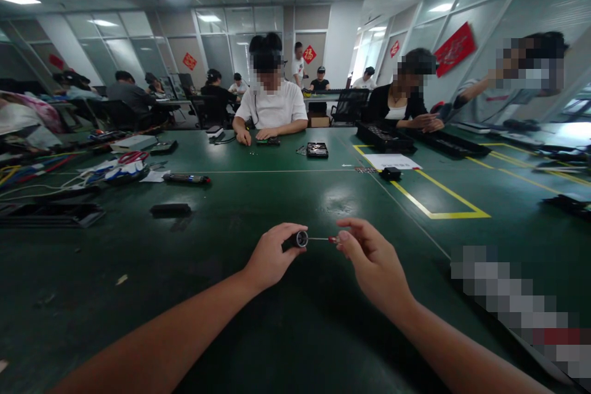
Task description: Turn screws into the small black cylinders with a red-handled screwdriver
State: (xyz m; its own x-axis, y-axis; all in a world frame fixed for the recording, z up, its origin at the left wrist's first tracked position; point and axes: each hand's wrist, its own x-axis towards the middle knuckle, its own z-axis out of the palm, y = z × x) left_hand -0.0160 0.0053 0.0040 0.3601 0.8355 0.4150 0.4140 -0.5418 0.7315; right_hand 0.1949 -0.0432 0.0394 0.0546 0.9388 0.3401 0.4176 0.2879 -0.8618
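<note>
Over the near part of the green table, my left hand (272, 255) is closed around a short black cylinder (301, 238). The cylinder's round end, with a silvery ring, faces me and to the right. My right hand (373, 258) pinches the red handle of a thin screwdriver (323, 239) between thumb and fingers. Its metal shaft points left, and the tip meets or lies just beside the ringed end; which of the two I cannot tell. Part of the cylinder is hidden behind my left fingers.
On the green table (221, 197) lie a dark pen-like tool (187, 178), a black block (170, 209), a black tray (50, 215) and tangled cables at left. A yellow-taped area (457, 215) holds a white sheet (392, 162). Across the table, a person in white (272, 104) works on small parts.
</note>
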